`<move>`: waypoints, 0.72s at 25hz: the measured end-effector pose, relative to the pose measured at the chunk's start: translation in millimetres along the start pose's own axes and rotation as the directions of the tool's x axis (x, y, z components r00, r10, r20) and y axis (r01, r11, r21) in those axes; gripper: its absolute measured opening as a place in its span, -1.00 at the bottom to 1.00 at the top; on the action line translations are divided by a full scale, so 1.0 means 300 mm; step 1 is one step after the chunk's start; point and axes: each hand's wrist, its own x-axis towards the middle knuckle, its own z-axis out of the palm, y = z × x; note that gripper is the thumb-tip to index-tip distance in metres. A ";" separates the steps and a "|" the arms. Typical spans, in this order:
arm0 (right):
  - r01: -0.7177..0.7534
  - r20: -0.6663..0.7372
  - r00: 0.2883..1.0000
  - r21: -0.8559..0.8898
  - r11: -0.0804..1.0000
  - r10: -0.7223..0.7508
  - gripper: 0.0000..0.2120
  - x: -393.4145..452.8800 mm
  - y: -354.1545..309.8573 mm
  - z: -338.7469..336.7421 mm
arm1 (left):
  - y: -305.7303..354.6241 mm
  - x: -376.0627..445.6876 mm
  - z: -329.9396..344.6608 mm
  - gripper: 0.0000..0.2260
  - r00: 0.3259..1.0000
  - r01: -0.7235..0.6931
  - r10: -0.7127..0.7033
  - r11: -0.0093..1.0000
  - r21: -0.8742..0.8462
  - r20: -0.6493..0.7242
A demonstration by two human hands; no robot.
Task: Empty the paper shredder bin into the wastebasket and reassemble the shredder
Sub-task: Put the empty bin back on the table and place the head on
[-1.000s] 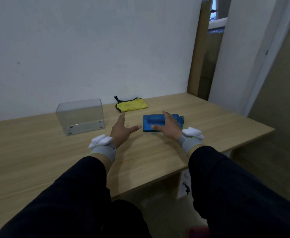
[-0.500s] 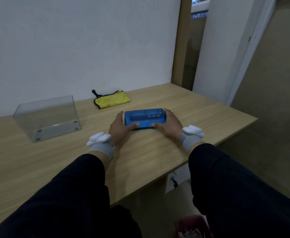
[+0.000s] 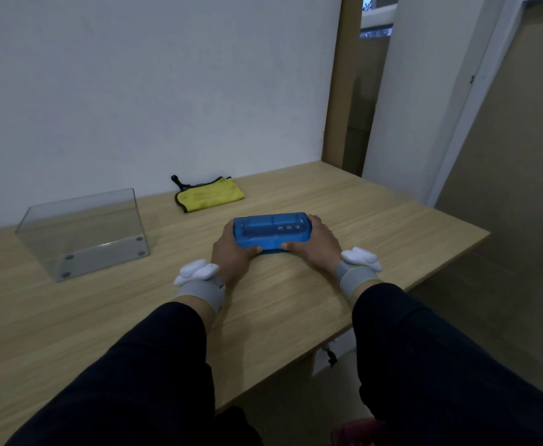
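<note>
The blue shredder head (image 3: 271, 231) lies flat on the wooden table (image 3: 392, 220), buttons facing up. My left hand (image 3: 231, 252) grips its left end with the thumb on the near edge. My right hand (image 3: 315, 244) grips its right end the same way. The clear plastic shredder bin (image 3: 83, 233) lies on its side to the left, with nothing visible inside, well apart from both hands. A sliver of a reddish wastebasket (image 3: 357, 432) shows on the floor at the bottom edge, between my arms.
A folded yellow cloth (image 3: 209, 196) with a black strap lies near the wall behind the shredder head. The table's right edge runs diagonally close to my right wrist. A white wall stands behind the table, and a doorway is at the right.
My left hand moved in from the bare table and took hold of the shredder head's left end. Both hands now grip it. The view shifted to the right.
</note>
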 end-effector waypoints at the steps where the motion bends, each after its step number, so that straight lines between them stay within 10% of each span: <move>1: -0.009 0.002 1.000 0.035 0.999 0.009 -0.10 0.000 -0.003 0.003 | 0.000 0.001 -0.004 -0.24 1.000 0.000 0.000 1.000 0.000 -0.001; 18: 0.189 -0.025 0.982 0.246 0.951 -0.188 -0.07 0.072 -0.403 0.046 | 0.082 0.062 -0.420 -0.36 0.973 -0.143 0.148 0.989 0.039 -0.176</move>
